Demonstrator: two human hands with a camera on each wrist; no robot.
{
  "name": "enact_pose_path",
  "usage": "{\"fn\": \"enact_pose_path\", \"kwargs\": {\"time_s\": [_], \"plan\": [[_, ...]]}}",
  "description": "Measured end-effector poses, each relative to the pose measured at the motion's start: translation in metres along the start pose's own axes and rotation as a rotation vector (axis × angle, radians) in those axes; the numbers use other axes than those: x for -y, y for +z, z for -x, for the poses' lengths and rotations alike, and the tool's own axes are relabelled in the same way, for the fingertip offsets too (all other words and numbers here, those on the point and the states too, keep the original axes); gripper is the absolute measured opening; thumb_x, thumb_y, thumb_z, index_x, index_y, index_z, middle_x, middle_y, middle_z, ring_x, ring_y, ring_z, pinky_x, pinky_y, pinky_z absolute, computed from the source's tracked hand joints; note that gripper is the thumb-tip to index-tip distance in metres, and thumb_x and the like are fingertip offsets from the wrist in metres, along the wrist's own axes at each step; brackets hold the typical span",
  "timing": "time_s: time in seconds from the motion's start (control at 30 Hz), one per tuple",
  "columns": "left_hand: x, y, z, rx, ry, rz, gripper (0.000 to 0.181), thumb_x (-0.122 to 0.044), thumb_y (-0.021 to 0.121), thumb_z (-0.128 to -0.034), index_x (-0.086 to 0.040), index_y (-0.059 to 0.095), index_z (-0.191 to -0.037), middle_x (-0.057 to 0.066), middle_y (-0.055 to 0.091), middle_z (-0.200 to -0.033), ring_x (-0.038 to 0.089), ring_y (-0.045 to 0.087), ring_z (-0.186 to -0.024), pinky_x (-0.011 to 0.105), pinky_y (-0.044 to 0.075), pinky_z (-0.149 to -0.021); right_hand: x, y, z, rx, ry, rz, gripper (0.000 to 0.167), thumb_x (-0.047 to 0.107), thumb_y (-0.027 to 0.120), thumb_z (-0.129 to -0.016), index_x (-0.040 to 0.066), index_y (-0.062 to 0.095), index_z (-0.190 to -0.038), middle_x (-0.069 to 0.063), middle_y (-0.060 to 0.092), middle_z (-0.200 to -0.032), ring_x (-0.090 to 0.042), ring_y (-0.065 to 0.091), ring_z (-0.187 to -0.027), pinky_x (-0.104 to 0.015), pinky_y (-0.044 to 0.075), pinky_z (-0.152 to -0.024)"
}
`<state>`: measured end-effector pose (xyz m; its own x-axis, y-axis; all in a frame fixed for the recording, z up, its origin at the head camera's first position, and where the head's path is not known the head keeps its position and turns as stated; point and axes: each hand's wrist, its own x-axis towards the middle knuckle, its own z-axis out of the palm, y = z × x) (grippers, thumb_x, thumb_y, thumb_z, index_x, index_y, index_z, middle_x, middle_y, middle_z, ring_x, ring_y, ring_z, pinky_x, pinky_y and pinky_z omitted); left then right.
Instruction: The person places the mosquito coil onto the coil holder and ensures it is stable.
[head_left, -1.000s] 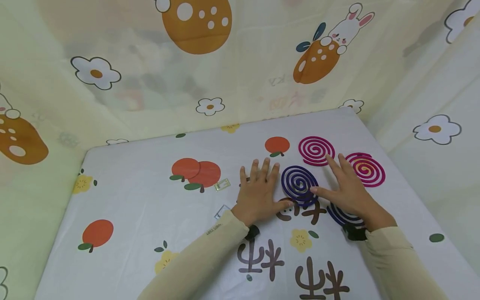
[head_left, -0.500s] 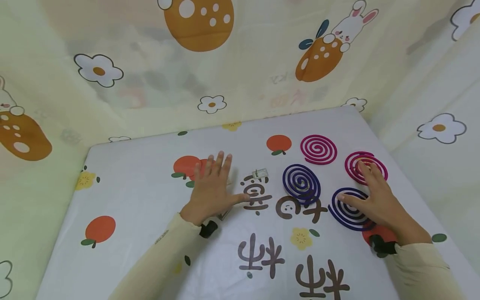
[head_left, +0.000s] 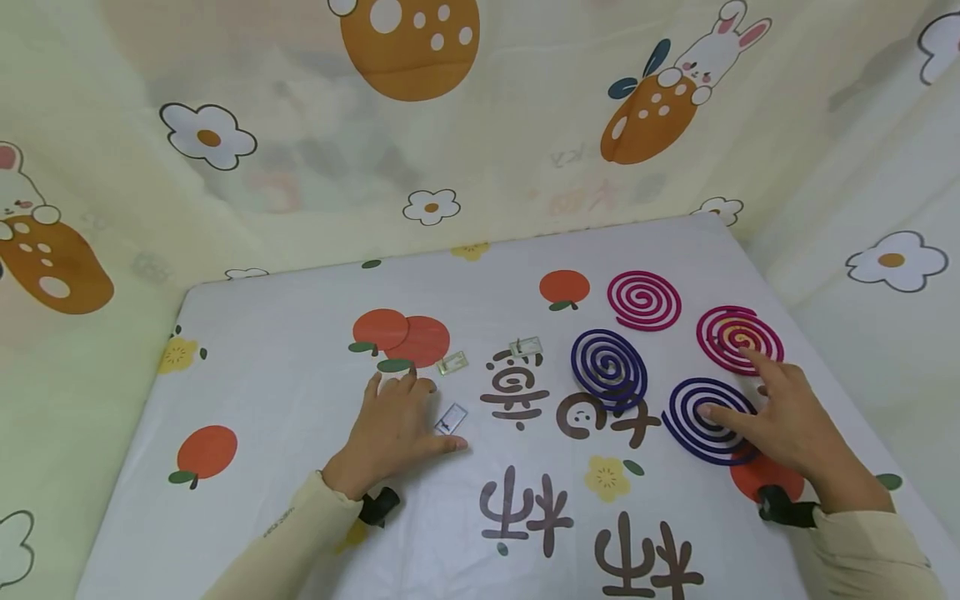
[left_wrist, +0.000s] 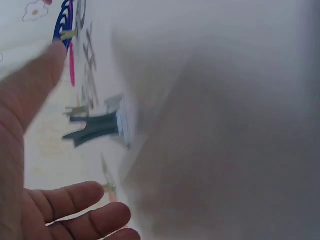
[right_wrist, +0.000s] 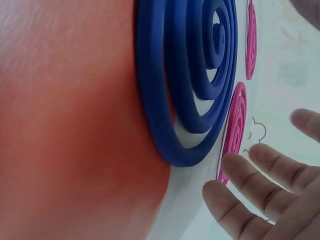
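1. The step in hand appears to be a double reach: the left hand (head_left: 393, 429) at the nearest metal stand (head_left: 451, 419), the right hand (head_left: 787, 425) above the near blue coil (head_left: 696, 433). Neither has picked anything up yet.
2. The left hand's fingers are spread from the thumb and slightly bent, gripping nothing. In its wrist view the small stand, prongs raised, sits between thumb and fingers, apart from them.
3. The right hand's fingers are parted and hold nothing. Its thumb is over the blue coil and its index finger over the near edge of the right-hand pink coil (head_left: 726, 337); I cannot tell whether either touches.
4. Lifting the stand would call for closing thumb and fingers on its thin base; the coil, flat and likely brittle, would want a gentle grip at its rim.
5. Left of the coils lie two more stands, one farther left (head_left: 452, 362) and one farther right (head_left: 526, 347). Another blue coil (head_left: 609, 367) and a far pink coil (head_left: 643, 301) complete the group.
6. No container shows; coils and stands are set out on the tablecloth (head_left: 277, 392).
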<state>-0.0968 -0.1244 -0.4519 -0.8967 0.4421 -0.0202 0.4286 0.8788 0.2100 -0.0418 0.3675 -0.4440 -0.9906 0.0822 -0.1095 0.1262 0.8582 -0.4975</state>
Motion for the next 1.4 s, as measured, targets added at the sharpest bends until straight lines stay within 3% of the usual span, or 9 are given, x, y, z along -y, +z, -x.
{"fn": "enact_pose_path", "kwargs": {"time_s": [0.1,0.23,0.47,0.67,0.8,0.93,1.17,1.4], "plan": [[-0.003,0.003,0.002,-0.012,0.009,0.014,0.074,-0.072,0.083,-0.0723,-0.007,0.068,-0.106,0.003,0.066,-0.092,0.028,0.065,-0.100,0.061,0.037,-0.110,-0.003,0.001,0.002,0.012,0.022,0.026,0.103,0.050,0.083,-0.087,-0.013,0.033,-0.153,-0.049,0.038,-0.132,-0.062,0.053,-0.108,-0.071,0.053,-0.084],[-0.006,0.006,0.002,0.015,-0.004,0.043,0.060,-0.064,0.085,-0.0762,-0.011,0.065,-0.097,-0.004,0.050,-0.077,0.019,0.054,-0.081,0.052,0.043,-0.102,-0.007,0.000,0.002,0.055,0.052,0.054,0.093,0.054,0.080,-0.088,-0.013,0.046,-0.142,-0.044,0.052,-0.120,-0.056,0.055,-0.105,-0.069,0.051,-0.084],[-0.007,0.012,0.004,0.022,-0.021,0.105,0.044,-0.050,0.087,-0.0816,-0.015,0.062,-0.091,-0.006,0.050,-0.080,0.016,0.053,-0.080,0.048,0.044,-0.088,-0.011,-0.003,0.002,0.132,0.083,0.085,0.088,0.055,0.082,-0.085,-0.014,0.055,-0.132,-0.038,0.061,-0.108,-0.050,0.057,-0.097,-0.059,0.055,-0.076],[-0.007,0.014,0.005,0.008,-0.031,0.157,0.031,-0.036,0.088,-0.0842,-0.014,0.068,-0.094,-0.007,0.051,-0.078,0.015,0.053,-0.079,0.048,0.043,-0.089,-0.010,-0.005,-0.002,0.146,0.088,0.084,0.079,0.045,0.085,-0.085,-0.016,0.056,-0.126,-0.034,0.063,-0.101,-0.046,0.058,-0.091,-0.055,0.055,-0.072],[-0.007,0.015,0.005,0.008,-0.033,0.206,0.025,-0.029,0.088,-0.0850,-0.013,0.072,-0.096,-0.007,0.052,-0.077,0.014,0.052,-0.077,0.049,0.043,-0.091,-0.008,-0.005,-0.004,0.171,0.127,0.052,0.072,0.039,0.085,-0.086,-0.015,0.057,-0.122,-0.033,0.062,-0.101,-0.044,0.058,-0.090,-0.044,0.054,-0.068],[-0.009,0.018,0.006,-0.019,-0.005,0.263,0.022,-0.024,0.089,-0.0842,-0.013,0.074,-0.095,-0.007,0.058,-0.080,0.012,0.055,-0.077,0.048,0.042,-0.090,-0.005,-0.005,-0.005,0.191,0.160,0.011,0.065,0.035,0.084,-0.087,-0.013,0.056,-0.120,-0.027,0.061,-0.098,-0.038,0.057,-0.087,-0.035,0.050,-0.064],[-0.015,0.022,0.007,-0.043,0.052,0.325,0.021,-0.021,0.090,-0.0828,-0.014,0.075,-0.096,-0.006,0.062,-0.082,0.011,0.057,-0.078,0.047,0.040,-0.089,-0.002,-0.006,-0.004,0.236,0.195,-0.035,0.064,0.032,0.082,-0.088,-0.012,0.053,-0.124,-0.017,0.060,-0.092,-0.029,0.057,-0.082,-0.034,0.049,-0.062],[-0.025,0.022,0.005,-0.019,0.087,0.357,0.021,-0.021,0.089,-0.0833,-0.014,0.076,-0.097,-0.006,0.064,-0.085,0.011,0.058,-0.079,0.046,0.039,-0.090,0.002,-0.005,-0.001,0.248,0.212,-0.091,0.062,0.027,0.083,-0.087,-0.011,0.048,-0.122,-0.023,0.060,-0.096,-0.028,0.061,-0.081,-0.034,0.053,-0.064]]}}
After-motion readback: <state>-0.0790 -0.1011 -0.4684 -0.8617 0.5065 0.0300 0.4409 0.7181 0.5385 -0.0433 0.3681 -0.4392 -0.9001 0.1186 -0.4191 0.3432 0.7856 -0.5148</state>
